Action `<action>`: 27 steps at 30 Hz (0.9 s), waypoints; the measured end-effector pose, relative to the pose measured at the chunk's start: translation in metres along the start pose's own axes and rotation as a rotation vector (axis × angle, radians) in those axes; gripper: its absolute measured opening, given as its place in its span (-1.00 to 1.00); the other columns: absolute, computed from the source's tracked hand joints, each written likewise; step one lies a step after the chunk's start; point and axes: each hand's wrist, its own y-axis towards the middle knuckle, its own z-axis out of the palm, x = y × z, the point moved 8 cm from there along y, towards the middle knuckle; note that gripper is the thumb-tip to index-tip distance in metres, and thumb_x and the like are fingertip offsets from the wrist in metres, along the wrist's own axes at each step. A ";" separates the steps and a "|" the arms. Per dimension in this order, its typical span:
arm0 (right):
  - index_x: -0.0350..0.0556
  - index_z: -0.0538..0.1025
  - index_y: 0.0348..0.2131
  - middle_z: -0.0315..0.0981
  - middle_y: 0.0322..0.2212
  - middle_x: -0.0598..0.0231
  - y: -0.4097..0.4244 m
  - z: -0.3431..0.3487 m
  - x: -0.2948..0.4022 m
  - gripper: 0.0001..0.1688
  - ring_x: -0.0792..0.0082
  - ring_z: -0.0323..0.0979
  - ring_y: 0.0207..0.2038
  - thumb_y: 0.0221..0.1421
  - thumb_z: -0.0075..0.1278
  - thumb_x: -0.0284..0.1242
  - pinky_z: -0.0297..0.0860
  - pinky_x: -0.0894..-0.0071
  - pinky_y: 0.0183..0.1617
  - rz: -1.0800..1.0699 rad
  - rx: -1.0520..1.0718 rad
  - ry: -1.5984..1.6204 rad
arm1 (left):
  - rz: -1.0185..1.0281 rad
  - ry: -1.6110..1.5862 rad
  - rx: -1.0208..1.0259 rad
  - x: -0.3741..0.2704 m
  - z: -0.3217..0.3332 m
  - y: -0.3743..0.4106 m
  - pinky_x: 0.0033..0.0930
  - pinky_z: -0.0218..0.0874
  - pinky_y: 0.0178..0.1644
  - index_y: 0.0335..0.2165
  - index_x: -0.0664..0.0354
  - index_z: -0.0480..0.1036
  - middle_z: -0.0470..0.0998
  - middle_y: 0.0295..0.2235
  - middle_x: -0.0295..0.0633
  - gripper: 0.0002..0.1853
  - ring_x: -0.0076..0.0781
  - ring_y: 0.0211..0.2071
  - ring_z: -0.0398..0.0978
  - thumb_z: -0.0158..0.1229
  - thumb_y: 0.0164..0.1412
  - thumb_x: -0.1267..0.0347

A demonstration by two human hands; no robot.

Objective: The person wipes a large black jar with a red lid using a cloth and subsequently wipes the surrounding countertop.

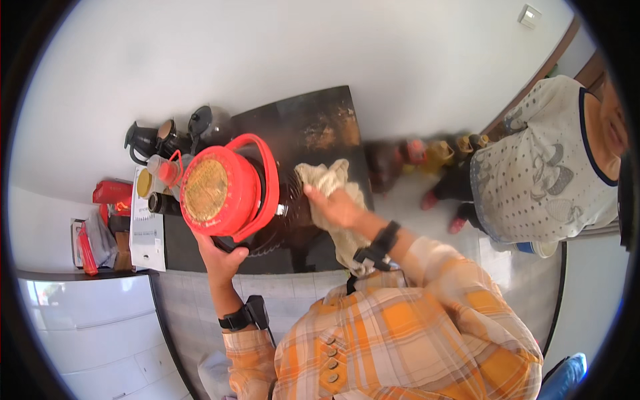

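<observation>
A large dark jar [287, 220] with a red screw lid [245, 192] and a red carrying handle [271, 180] is before me, its lid towards the left. A worn gold-coloured disc [206, 190] covers the lid's top. My left hand [220, 257] holds the jar by the lid end, thumb showing below and fingers hidden behind it. In my right hand [335, 207] is a crumpled beige cloth [335, 175], which lies against or just beside the jar's ribbed side and hangs down towards my shirt.
The black table [285, 115] has a worn patch at its far right. Dark pitchers [142, 140], bottles [162, 204] and a printed sheet [148, 240] crowd its left. A person [545, 165] stands at right, near oil bottles [440, 150] on the floor. White drawers [95, 310] stand lower left.
</observation>
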 end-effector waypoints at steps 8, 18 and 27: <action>0.03 0.36 0.16 0.33 0.12 0.08 -0.031 0.009 -0.070 -0.06 0.02 0.10 0.27 -0.12 0.10 0.13 -0.19 -0.28 0.34 -0.476 0.006 -0.955 | -0.008 -0.043 -0.205 0.012 0.017 -0.051 -0.10 -0.24 0.37 0.32 0.37 -0.30 -0.13 0.33 0.09 0.50 -0.12 0.34 -0.09 0.43 -0.28 -0.24; -0.05 0.38 0.09 0.40 0.01 0.13 0.055 -0.058 -0.102 -0.13 0.17 0.38 0.06 -0.24 0.32 -0.23 0.32 0.30 0.11 -0.388 -0.233 -0.435 | -0.496 0.793 0.204 0.146 0.080 -0.177 0.20 -0.34 0.35 0.29 0.43 -0.38 -0.27 0.29 0.46 0.61 0.37 0.34 -0.27 0.44 -0.38 -0.29; -0.23 0.50 -0.08 0.49 -0.13 -0.08 0.156 -0.081 0.079 -0.29 0.03 0.44 -0.01 -0.19 0.28 -0.18 0.38 0.22 0.06 -0.693 -0.292 -0.317 | -0.940 0.710 0.381 0.148 0.118 -0.159 0.30 -0.72 0.34 0.33 0.19 -0.19 -0.39 0.32 0.38 0.54 0.26 0.35 -0.65 0.41 -0.44 -0.35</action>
